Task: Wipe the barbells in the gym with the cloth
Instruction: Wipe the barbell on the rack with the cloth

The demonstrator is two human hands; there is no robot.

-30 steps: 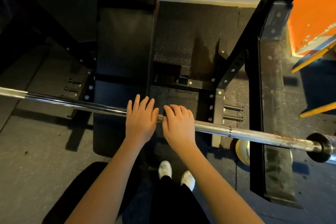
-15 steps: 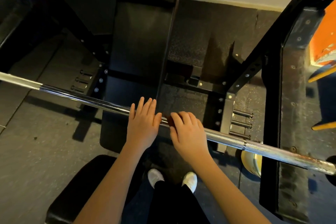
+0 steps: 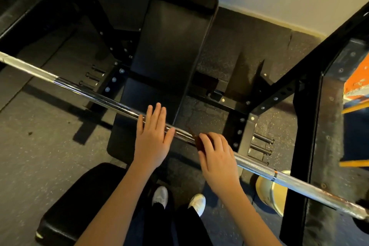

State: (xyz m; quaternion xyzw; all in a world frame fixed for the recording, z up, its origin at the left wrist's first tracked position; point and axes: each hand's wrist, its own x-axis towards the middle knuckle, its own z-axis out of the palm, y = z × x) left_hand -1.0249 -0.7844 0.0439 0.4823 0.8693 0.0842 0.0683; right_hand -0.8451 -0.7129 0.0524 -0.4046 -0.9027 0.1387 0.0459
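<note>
sliding toward 4 o'clock along the barbell (image 3: 95,94), the right hand (image 3: 217,158) has opened a gap from the left hand (image 3: 152,138), which it nearly touched a second ago. the barbell runs from 10 o'clock to 4 o'clock across the view, above the bench (image 3: 173,46). the right hand's fingers curl over it with a dark cloth (image 3: 197,143) bunched under them (only a brownish edge peeks out by the forefinger), so it grips cloth and barbell together. the left hand lies flat, fingers straight, pressing on the smooth chrome at 10 o'clock of the cloth; it holds nothing. the shift suggests the wipe is working outward from the middle toward the knurled stretch and the rusty end by the rack (image 3: 307,106). the 10 o'clock half likely remains to do.
</note>
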